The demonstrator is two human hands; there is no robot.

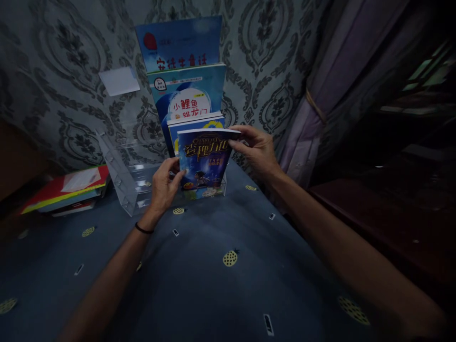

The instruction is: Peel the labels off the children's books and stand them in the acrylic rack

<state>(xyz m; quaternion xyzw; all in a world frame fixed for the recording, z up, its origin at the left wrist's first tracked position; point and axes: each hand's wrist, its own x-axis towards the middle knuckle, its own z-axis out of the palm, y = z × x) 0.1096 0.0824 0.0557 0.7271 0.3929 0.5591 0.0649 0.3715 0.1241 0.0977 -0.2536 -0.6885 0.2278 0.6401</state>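
Blue book [204,160]: is standing glossy and flat before taller books [189,90], perhaps entering the clear plastic holder [224,186]; dimness is obscuring its base
Left hand [165,184]: is pinching its left edge, thumb in front
Right hand [257,148]: is gripping its upper right corner, fingers nearly together

In dim light, 1 tied purple curtain [338,71] hangs beside the damask-patterned wall [263,52].
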